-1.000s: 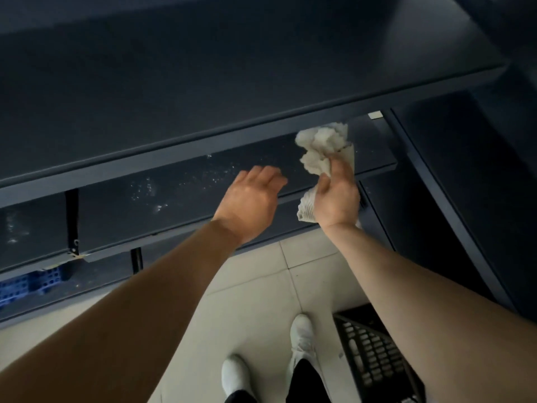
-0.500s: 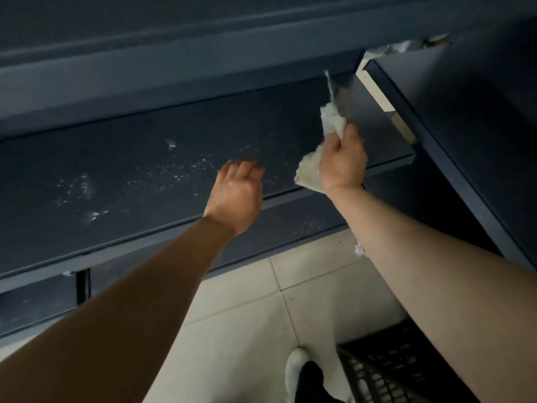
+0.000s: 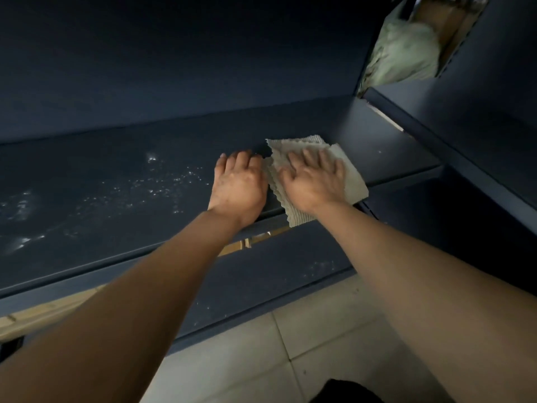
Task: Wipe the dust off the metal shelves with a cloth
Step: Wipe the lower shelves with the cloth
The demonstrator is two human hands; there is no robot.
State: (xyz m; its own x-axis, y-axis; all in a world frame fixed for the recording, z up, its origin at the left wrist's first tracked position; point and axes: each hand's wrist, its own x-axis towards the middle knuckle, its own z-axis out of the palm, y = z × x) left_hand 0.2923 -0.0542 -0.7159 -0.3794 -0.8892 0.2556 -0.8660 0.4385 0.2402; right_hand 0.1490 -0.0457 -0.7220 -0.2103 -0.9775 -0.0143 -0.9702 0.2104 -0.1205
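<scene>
Head view: the cloth [image 3: 290, 146] is being pressed flat on the shelf [image 3: 383, 152] by the right hand [image 3: 315, 181], whose fingers are being spread straight over it, so nothing is being clenched or pinched. The left hand [image 3: 238, 184] is being rested on bare metal just left of the cloth, fingers relaxed and empty; whether its side is touching the cloth's ribbed edge cannot be told. The cloth is being judged light, soft and limp, folded in layers, and likely to bunch or slip under the palm unless pressure is being spread widely. A flat palm over its middle is being judged the best hold, with the near corner, which is hanging over the shelf's front lip, being drawn in first. Left of the cloth a wide stretch of pale dust [image 3: 171, 178] is being shown unwiped, and that way the room is being judged most open. Behind the cloth the run is being closed by the back panel. Right of the cloth the shelf is being cut short by the neighbouring unit's edge [image 3: 436, 135]. Below the cloth a lower shelf [image 3: 276, 271], also speckled, and the tiled floor [image 3: 261, 359] are being shown.
</scene>
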